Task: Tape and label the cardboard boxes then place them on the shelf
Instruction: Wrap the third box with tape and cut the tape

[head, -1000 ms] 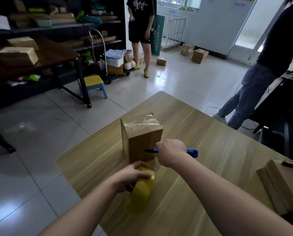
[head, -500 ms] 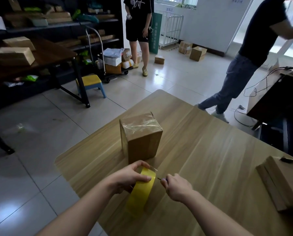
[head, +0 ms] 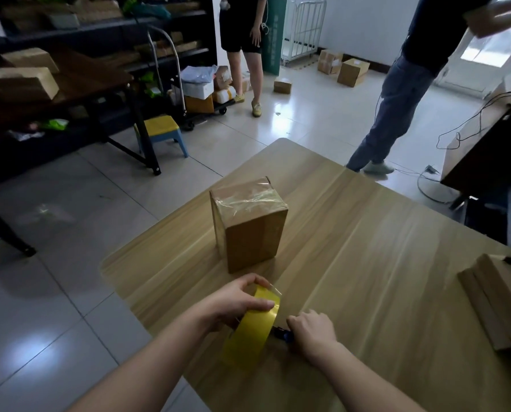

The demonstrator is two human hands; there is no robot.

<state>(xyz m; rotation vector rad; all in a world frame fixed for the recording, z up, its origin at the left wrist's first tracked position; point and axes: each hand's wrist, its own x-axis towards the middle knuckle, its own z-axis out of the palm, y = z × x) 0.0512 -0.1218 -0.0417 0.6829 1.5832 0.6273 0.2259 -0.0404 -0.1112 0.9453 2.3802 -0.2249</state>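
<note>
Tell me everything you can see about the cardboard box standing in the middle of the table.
The cardboard box is plain brown, taller than wide, standing upright on the wooden table. Wrinkled clear tape covers its top and laps onto its sides. No label shows on the faces in view. Only the table touches it.

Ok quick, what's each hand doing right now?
Left hand: grips the yellow tape roll, standing on edge.
Right hand: curled round a blue tool, mostly hidden.
</note>
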